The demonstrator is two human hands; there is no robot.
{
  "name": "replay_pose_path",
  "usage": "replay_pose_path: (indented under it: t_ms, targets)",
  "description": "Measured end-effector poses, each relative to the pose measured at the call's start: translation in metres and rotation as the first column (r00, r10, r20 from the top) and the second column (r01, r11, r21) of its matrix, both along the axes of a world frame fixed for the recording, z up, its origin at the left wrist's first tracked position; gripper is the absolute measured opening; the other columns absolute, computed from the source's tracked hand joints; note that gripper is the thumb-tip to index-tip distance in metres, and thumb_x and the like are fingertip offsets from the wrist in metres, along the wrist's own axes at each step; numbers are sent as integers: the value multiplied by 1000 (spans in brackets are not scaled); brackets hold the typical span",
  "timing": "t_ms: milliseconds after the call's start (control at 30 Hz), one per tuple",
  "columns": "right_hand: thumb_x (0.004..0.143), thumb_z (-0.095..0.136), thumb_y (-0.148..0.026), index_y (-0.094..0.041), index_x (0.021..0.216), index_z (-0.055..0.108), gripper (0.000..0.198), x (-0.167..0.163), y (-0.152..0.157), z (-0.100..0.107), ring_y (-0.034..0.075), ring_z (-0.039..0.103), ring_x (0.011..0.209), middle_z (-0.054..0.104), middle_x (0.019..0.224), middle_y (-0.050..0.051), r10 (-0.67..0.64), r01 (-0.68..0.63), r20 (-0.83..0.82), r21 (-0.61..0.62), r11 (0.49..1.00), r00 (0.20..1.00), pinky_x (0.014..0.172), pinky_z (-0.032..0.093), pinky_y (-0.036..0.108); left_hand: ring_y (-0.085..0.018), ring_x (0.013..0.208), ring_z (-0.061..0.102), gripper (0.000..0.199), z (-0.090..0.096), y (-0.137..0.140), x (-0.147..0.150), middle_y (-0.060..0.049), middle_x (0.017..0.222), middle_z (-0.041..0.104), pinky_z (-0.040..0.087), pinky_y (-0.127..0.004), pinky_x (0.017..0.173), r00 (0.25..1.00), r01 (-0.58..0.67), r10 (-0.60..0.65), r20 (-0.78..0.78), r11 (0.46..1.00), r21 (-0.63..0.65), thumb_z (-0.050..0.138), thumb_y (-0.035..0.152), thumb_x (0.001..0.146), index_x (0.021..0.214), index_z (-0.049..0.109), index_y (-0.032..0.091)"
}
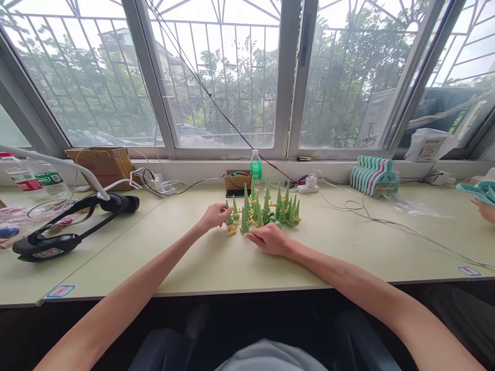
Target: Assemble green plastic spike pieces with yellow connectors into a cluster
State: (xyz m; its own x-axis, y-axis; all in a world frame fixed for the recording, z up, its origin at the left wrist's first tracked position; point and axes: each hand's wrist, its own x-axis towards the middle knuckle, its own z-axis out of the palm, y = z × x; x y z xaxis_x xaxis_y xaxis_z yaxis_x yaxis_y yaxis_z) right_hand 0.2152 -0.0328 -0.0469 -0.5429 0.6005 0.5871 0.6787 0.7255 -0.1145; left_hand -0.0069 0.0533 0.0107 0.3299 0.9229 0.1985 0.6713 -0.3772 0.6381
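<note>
Several green cones (266, 198) stand upright on the table in a cluster, with small yellow pegs (232, 230) scattered among and in front of them. At the left edge of the cluster, my left hand (215, 216) is closed, its fingertips on a green cone (229, 218). My right hand (271, 239) rests at the front of the cluster with its fingers curled together, the thumb side near the base of another green cone (244, 224). Whether something small is between those fingers is hidden. Green ring-like pieces (274, 219) lie low among the cones on the right.
Behind the cones stand a green-labelled bottle (256, 167) and a small brown box (237, 181). A black headset (73, 226) lies left. Pastel hangers (374, 176) and loose cables (363, 211) are on the right. Another person's hand (485, 208) holds blue-green items at the far right.
</note>
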Motion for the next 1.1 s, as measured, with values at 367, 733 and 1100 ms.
replay_pose_path:
  t_ms: [367,733,1100]
  targets:
    - [105,29,-40,-20,58,32,51,12,6,9,8,22,45,33,49,-5,3,33,-259,137,990,966,48,20,24,-11,38,47,37,0,-3,-2,3,53,56,37,-22,42,986,-42,28,165,996,79,54,56,86,84,51,20]
    - [102,34,-37,-19,78,54,36,21,15,10,9,36,43,43,49,-5,-131,215,-473,128,968,871,49,29,21,-8,43,33,37,1,-32,28,5,47,38,31,-20,46,958,-85,-147,246,674,734,47,32,97,62,42,19]
    - [98,44,-49,-17,95,63,37,24,18,10,12,49,49,54,55,-3,-251,250,-450,-63,966,857,57,38,22,-9,48,32,39,-36,-47,40,5,50,38,31,-23,52,923,374,-363,-129,763,528,47,29,95,58,45,17]
